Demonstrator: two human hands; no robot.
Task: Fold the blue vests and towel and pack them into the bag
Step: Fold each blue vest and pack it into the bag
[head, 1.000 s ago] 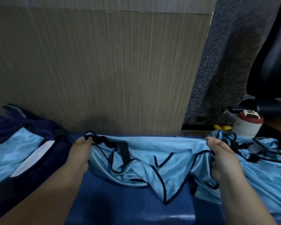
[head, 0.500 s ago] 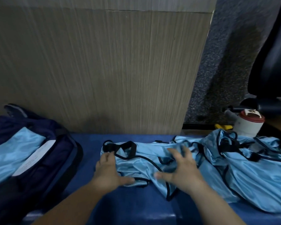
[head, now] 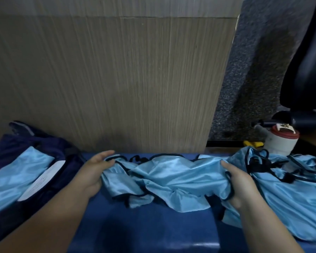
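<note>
A light blue vest (head: 171, 178) with black trim lies bunched across the blue bench (head: 144, 225). My left hand (head: 93, 170) grips its left end, thumb on top. My right hand (head: 239, 185) grips its right end, with black trim looped round the fingers. More light blue vests (head: 285, 185) lie in a crumpled heap at the right. The dark navy bag (head: 13, 148) stands open at the left, with a folded light blue vest (head: 13, 179) and a white label inside it. No towel can be picked out.
A wood-grain panel (head: 117, 79) rises right behind the bench. A white container with a red lid (head: 281, 141) stands behind the heap at the right, beside a yellow object (head: 252, 143). A black office chair (head: 308, 70) stands on grey carpet at the far right.
Half a second ago both hands pressed flat on the vest near the middle. Now they have moved apart, gripping its two ends and stretching it out sideways.
</note>
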